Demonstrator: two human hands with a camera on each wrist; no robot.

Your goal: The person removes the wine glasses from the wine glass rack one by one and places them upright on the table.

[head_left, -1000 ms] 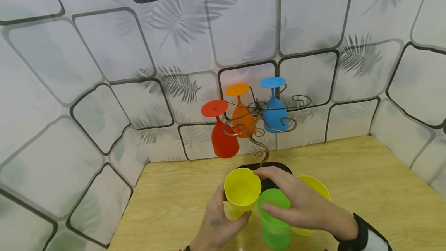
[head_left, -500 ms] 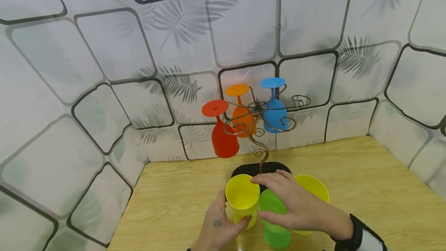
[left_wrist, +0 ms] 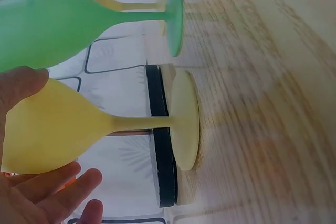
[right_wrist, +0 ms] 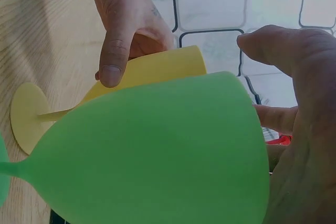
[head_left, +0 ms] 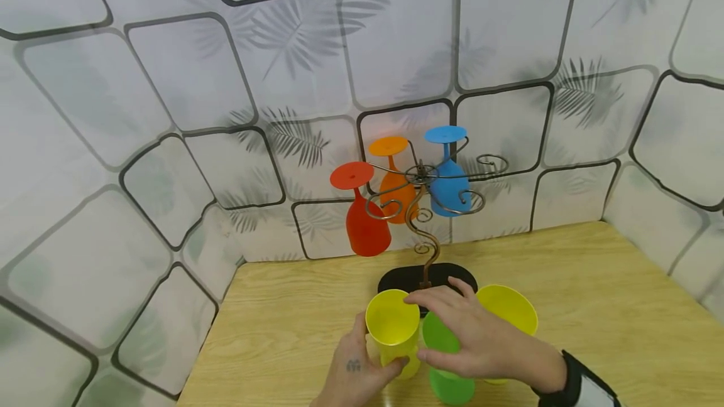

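My left hand (head_left: 356,366) holds a yellow goblet (head_left: 390,322) by its bowl, thumb on one side and fingers on the other. It is upright, mouth up; in the left wrist view its foot (left_wrist: 185,121) is at the tabletop, though whether it touches I cannot tell. A green goblet (head_left: 451,388) stands upright just to its right. Over the green goblet's mouth hovers my right hand (head_left: 475,341), fingers loosely spread and gripping nothing; its fingertips come near the yellow rim, contact unclear. Behind my right hand stands a second yellow goblet (head_left: 509,306), partly covered.
A curled metal glass rack (head_left: 421,231) rises from a black base (head_left: 396,278) behind the hands. Red (head_left: 367,228), orange (head_left: 398,196) and blue (head_left: 449,196) goblets hang upside down on its arms. Patterned walls enclose the wooden table (head_left: 283,325).
The yellow goblet in my left hand has come down and slightly nearer to me. My right hand has shifted slightly left and down over the green goblet.
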